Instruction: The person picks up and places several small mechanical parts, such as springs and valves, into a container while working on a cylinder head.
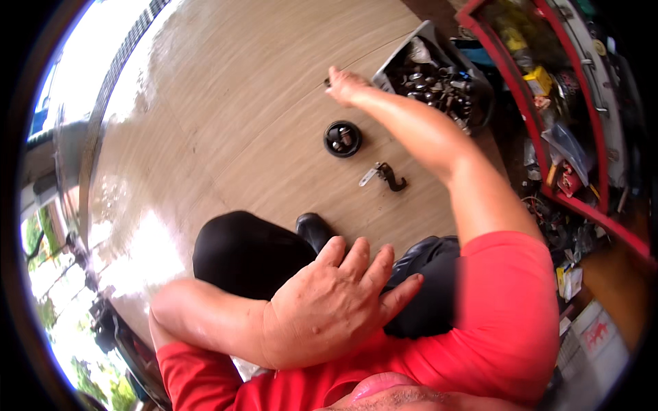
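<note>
My right hand (pixel 348 88) reaches far out over the floor, left of a grey plastic bin (pixel 386 68). Its fingers are closed, and a small dark thing shows at the fingertips, too little of it to name. Nearer to me, a round black dish (pixel 334 152) holds a few small metal parts (pixel 345 137). Just beyond my shoes lies a dark hook-shaped metal part (pixel 395 181), with a pale flat strip (pixel 369 176) beside it. My left hand (pixel 325 312) hovers above my lap, back upward, fingers apart and holding nothing.
Many loose dark and shiny metal parts (pixel 439 89) fill the bin. At the right stands a red-framed rack (pixel 524 103) stuffed with bags, small boxes and other clutter. The wood-patterned floor (pixel 233 123) spreads ahead; my black shoe (pixel 314 229) and bent knee (pixel 240 250) are close in.
</note>
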Demonstrator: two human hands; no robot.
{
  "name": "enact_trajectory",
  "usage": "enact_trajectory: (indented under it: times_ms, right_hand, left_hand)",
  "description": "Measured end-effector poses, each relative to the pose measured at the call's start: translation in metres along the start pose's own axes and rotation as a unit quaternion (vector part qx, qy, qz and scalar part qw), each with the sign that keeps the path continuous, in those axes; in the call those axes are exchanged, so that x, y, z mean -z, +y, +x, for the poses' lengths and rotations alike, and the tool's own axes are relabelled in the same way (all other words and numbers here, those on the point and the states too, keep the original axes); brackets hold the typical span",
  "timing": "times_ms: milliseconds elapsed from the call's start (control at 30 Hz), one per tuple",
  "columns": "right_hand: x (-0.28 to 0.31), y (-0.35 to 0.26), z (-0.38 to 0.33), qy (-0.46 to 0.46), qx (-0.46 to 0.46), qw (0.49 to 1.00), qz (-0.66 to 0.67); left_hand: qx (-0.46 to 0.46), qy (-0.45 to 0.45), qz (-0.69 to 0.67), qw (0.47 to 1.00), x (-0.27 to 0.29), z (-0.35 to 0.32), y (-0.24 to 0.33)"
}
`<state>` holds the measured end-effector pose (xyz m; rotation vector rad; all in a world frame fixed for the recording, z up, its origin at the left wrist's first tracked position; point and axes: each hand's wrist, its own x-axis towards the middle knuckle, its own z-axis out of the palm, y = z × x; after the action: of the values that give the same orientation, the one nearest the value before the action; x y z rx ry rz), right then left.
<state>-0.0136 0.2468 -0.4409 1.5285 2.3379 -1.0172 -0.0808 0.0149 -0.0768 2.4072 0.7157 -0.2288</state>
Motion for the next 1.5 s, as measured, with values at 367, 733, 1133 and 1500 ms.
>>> enact_trajectory:
  times_ms: [367, 733, 1133, 1500]
  right_hand:
    - [0.09, -0.003, -0.069, 0.086, 0.039, 0.995, -0.026]
    - [0.001, 0.061, -0.195, -0.146, 0.173, 0.955, -0.194]
    - [0.036, 0.027, -0.205, -0.137, 0.047, 0.987, -0.067]
    - [0.148, 0.074, -0.138, 0.139, -0.047, 0.96, -0.237]
  left_hand:
    - [0.042, 0.054, -0.031, 0.997, 0.002, -0.017, -0.026]
    - [-0.021, 0.031, -0.018, 0.999, -0.011, 0.014, -0.009]
    - [-0.003, 0.028, -0.004, 1.0, -0.01, 0.017, 0.004]
    - [-0.013, 0.019, -0.005, 1.0, -0.008, 0.007, 0.006]
